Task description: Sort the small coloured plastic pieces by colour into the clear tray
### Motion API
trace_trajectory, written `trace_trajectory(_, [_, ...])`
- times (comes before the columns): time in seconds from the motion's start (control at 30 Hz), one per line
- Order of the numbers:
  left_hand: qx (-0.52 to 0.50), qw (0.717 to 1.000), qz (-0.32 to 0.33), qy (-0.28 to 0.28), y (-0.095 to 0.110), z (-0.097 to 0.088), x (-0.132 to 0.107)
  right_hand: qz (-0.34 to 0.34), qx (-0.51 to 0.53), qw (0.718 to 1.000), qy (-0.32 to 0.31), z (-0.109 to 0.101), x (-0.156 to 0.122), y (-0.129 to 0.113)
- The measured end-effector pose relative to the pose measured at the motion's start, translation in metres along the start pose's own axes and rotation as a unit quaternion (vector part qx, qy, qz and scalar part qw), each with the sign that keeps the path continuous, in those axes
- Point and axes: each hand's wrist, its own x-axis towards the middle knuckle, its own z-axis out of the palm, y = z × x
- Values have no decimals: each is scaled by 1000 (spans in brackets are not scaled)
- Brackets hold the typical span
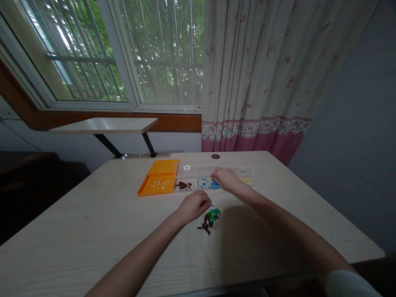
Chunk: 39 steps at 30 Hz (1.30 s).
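A small heap of mixed beads (210, 218), brown, green and blue, lies on the pale wooden table (93, 222). My left hand (194, 205) rests just left of the heap with its fingers curled in a pinch at the heap's upper edge. My right hand (224, 178) reaches over a clear compartment tray (192, 183), its fingers bent down at the cell of blue beads (206, 182). Other cells hold brown beads (183, 185) and yellow beads (246, 180). What either hand pinches is too small to see.
An orange lid (159, 178) with a few white beads lies left of the tray. A white ring (187, 167) sits in a back cell. Beyond the table are a small shelf (105, 125), a barred window and a pink-edged curtain (256, 82).
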Motion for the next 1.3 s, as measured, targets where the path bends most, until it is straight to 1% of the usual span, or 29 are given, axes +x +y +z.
trace_trajectory(0.1, [10, 1000, 1, 2, 3, 0, 0, -34, 43, 997, 45, 6, -21, 4])
trace_trajectory(0.2, [17, 1000, -3, 14, 5, 0, 1, -67, 86, 992, 57, 18, -40, 5])
trace_trajectory(0.3, [3, 998, -9, 56, 6, -1, 1, -102, 151, 980, 80, 30, -50, 3])
trace_trajectory(0.37, [-14, 996, -15, 92, 7, -3, 1, -124, 201, 966, 105, 36, -53, 1])
trace_trajectory(0.43, [-30, 993, -16, 112, 7, -5, 2, -136, 235, 953, 133, 40, -54, -2])
trace_trajectory(0.57, [-60, 991, -11, 121, 8, -6, 2, -141, 244, 942, 182, 44, -52, -6])
trace_trajectory(0.67, [-85, 989, -23, 122, 8, -7, 2, -138, 233, 938, 216, 43, -53, -5])
trace_trajectory(0.73, [-93, 990, -29, 99, 6, -8, 1, -133, 229, 928, 261, 40, -54, -3])
trace_trajectory(0.83, [-88, 996, -16, 14, 3, -11, -3, -100, 225, 911, 332, 33, -56, 1])
trace_trajectory(0.9, [-79, 996, -4, -35, 2, -13, -6, -67, 217, 907, 355, 29, -58, 4])
trace_trajectory(0.93, [-75, 996, 1, -48, 1, -13, -7, -53, 212, 907, 360, 28, -59, 5])
trace_trajectory(1.0, [-71, 996, 12, -60, 1, -14, -8, -33, 206, 909, 362, 27, -59, 6])
trace_trajectory(1.1, [-64, 996, 20, -67, 1, -13, -7, -20, 203, 912, 357, 28, -59, 6])
trace_trajectory(1.23, [-50, 997, 4, -59, 1, -10, -7, -25, 207, 912, 354, 29, -59, 4])
trace_trajectory(1.3, [-43, 998, -5, -55, 0, -8, -7, -27, 204, 918, 339, 27, -58, 5])
